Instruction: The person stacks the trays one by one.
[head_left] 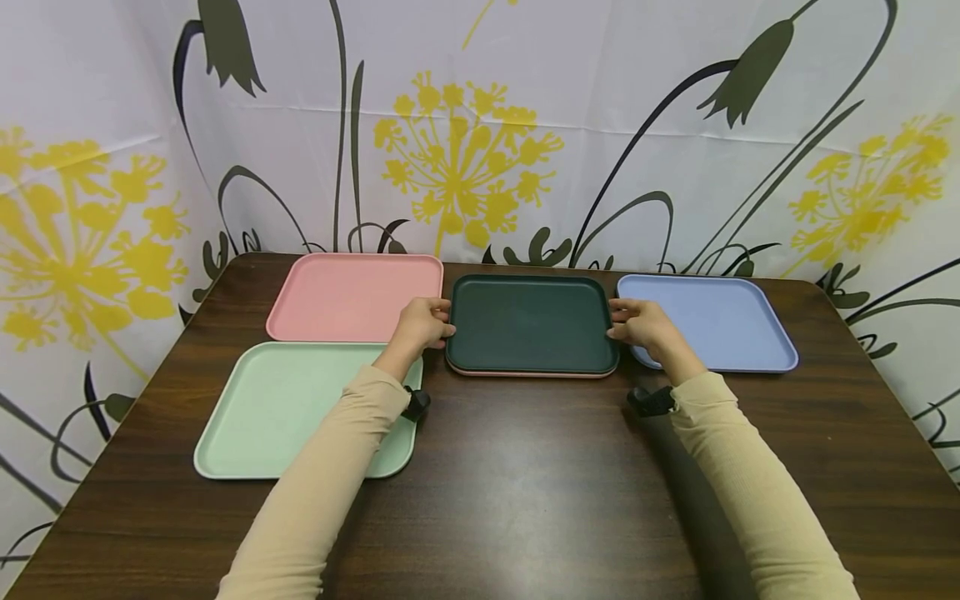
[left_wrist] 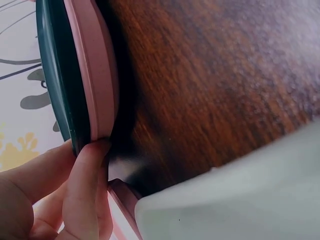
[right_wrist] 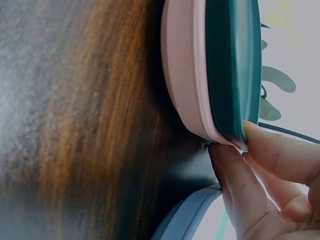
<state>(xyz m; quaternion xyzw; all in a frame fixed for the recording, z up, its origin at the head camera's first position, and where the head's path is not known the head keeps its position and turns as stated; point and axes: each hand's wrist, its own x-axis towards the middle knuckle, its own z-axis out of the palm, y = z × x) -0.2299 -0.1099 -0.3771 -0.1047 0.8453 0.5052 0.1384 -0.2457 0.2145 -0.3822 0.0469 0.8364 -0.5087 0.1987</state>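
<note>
A dark green tray lies stacked on a pink tray, whose rim shows below it along the near edge. At the stack's left short side, my left hand pinches the edge between thumb and fingers. My right hand pinches the opposite short side. In the right wrist view the thumb rests on the green rim, and the fingers lie against the underside of the pink one.
Another pink tray lies back left, with a larger light green tray in front of it, under my left forearm. A blue tray is at the right, partly behind my right hand. A flowered curtain hangs behind the brown table.
</note>
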